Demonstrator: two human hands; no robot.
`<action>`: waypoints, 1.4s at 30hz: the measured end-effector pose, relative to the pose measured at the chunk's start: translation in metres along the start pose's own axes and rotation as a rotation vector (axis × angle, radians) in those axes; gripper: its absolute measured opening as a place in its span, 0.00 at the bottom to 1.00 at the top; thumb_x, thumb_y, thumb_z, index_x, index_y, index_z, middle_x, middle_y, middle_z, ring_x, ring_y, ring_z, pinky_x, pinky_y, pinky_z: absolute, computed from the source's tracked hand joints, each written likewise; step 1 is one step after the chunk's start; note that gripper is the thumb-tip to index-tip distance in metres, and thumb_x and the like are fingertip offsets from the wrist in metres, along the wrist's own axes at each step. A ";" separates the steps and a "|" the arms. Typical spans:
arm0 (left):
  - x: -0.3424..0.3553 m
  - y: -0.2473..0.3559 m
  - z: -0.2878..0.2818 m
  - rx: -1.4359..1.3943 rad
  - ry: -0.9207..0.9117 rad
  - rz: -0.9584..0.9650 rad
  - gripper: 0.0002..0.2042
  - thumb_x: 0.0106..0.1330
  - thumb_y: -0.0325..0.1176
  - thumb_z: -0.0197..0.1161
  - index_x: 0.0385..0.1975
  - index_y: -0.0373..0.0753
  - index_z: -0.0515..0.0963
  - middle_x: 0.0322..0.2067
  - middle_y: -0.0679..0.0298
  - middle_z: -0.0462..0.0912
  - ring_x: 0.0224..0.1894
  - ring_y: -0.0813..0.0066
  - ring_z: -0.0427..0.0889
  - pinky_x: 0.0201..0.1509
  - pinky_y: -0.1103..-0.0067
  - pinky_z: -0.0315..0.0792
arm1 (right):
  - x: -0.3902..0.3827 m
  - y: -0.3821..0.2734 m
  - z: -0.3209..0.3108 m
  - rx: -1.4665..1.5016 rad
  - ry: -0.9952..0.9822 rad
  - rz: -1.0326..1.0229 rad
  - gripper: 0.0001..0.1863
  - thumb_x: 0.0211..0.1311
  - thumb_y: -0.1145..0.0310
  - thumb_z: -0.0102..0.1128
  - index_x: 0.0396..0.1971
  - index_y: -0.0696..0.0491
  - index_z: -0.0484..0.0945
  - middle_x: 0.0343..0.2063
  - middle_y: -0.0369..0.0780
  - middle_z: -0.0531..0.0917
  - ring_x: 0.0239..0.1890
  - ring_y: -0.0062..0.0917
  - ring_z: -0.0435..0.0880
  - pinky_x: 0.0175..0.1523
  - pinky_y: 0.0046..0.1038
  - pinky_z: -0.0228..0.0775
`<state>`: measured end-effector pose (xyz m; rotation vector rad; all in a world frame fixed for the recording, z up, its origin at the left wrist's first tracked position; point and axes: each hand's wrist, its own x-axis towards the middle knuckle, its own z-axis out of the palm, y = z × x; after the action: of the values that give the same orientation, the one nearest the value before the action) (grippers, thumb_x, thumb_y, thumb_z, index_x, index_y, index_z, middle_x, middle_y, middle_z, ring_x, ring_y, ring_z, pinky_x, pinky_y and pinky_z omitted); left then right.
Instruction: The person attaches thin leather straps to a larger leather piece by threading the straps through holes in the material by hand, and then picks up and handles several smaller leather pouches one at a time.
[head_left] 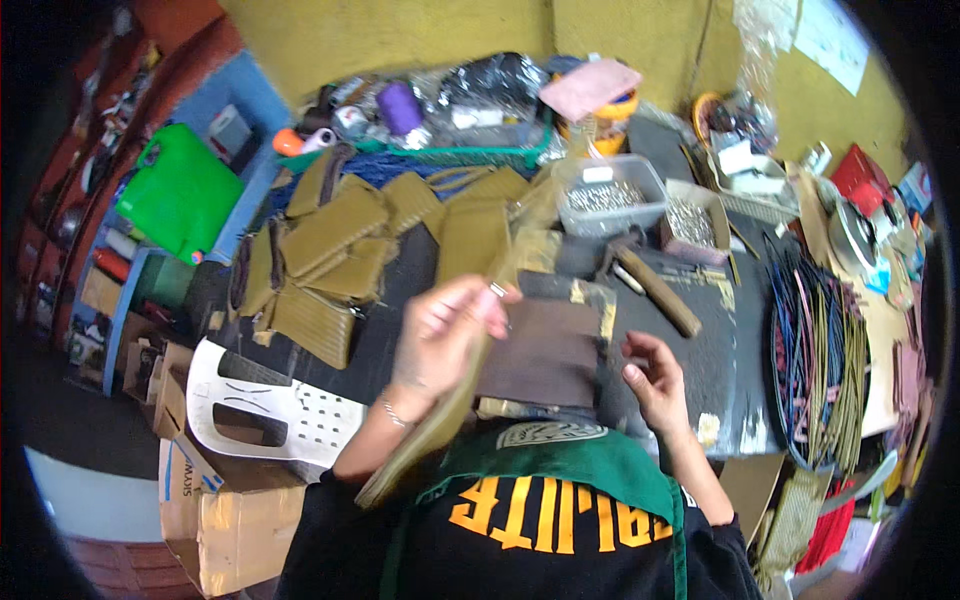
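Observation:
My left hand (447, 330) is closed in a pinch over the bench, gripping an olive strip (420, 455) that hangs down past my wrist toward my lap. A small shiny metal bit shows at its fingertips; its kind is too small to make out. My right hand (656, 383) hovers at the right with fingers loosely curved, thumb apart and nothing in it. Between the hands lies a dark brown rectangular pad (545, 350). Behind my right hand rests a hammer (658, 292) with a thick handle. Folded olive ribbed pieces (335, 245) are heaped at the left.
A clear plastic tub (612, 222) and an open box (695, 228), both with small metal parts, stand at the back. Bundled cords (820, 360) lie at the right. A white plastic chair (235, 365) and a cardboard box (250, 525) stand at the left. Purple thread (400, 108) sits by the wall.

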<state>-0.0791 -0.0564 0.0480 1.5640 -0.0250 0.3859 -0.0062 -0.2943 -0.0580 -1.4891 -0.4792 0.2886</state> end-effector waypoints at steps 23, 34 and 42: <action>0.103 -0.139 -0.193 1.554 0.556 -0.125 0.21 0.49 0.42 0.57 0.43 0.39 0.70 0.51 0.55 0.61 0.53 0.58 0.60 0.51 0.61 0.60 | -0.004 0.052 0.001 -0.753 0.149 -0.242 0.09 0.40 0.76 0.58 0.25 0.58 0.71 0.26 0.43 0.72 0.31 0.36 0.69 0.37 0.30 0.62; 0.040 -0.111 -0.304 0.963 1.158 -0.345 0.33 0.43 0.36 0.66 0.50 0.35 0.58 0.44 0.56 0.66 0.45 0.65 0.68 0.44 0.72 0.65 | -0.005 0.049 0.007 -0.734 0.050 -0.251 0.07 0.41 0.79 0.55 0.25 0.59 0.72 0.25 0.43 0.72 0.31 0.35 0.70 0.38 0.30 0.62; 0.029 -0.033 -0.067 0.882 0.747 0.624 0.10 0.47 0.21 0.59 0.31 0.29 0.71 0.26 0.60 0.70 0.32 0.71 0.68 0.37 0.81 0.64 | 0.000 0.035 -0.009 -0.099 0.184 -0.020 0.08 0.52 0.71 0.53 0.32 0.58 0.71 0.31 0.39 0.74 0.35 0.21 0.73 0.40 0.21 0.64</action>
<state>-0.0585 0.0171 0.0219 2.1496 0.2765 1.6233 0.0016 -0.2996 -0.0927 -1.5889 -0.3647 0.1117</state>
